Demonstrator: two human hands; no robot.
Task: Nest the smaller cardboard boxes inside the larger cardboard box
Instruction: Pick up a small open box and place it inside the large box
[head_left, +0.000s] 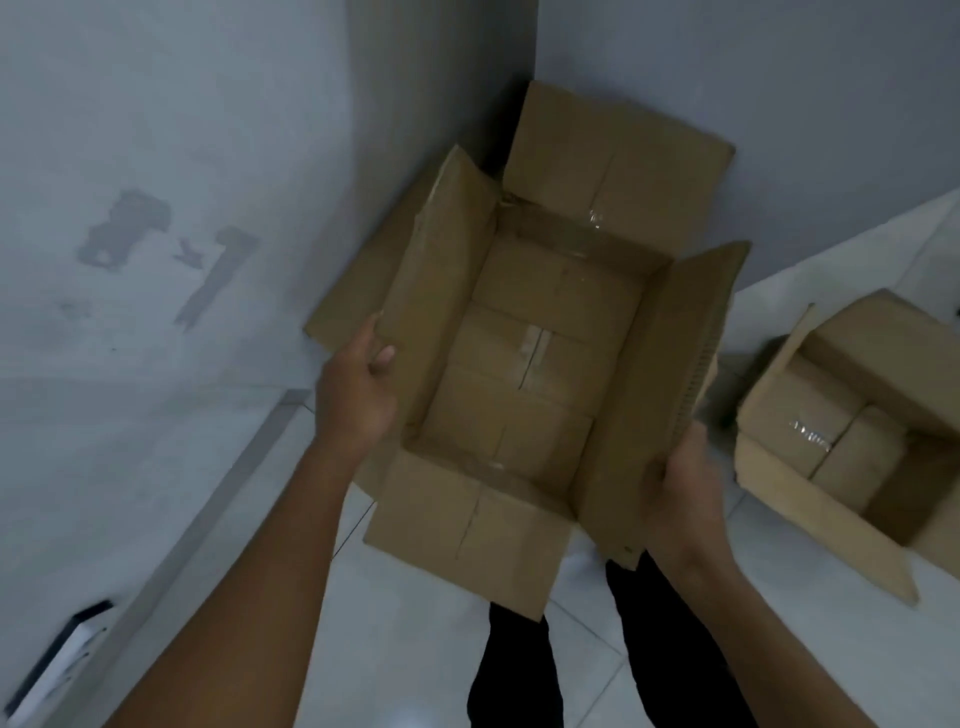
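Observation:
An open brown cardboard box (524, 364) with its four flaps spread fills the middle of the head view, held up above the floor. My left hand (358, 389) grips its left flap, thumb over the edge. My right hand (680, 483) grips the right flap near its lower end. Inside, only the taped bottom shows. A second open cardboard box (852, 441) stands on the floor at the right with smaller closed boxes (810, 426) packed inside it. Part of another cardboard piece (343, 306) shows behind the held box on the left.
Grey walls meet in a corner (535, 52) right behind the held box. White floor tiles (405, 649) lie below, with my dark trouser legs (524, 675) under the box. A white object (57, 670) leans at the wall base, lower left.

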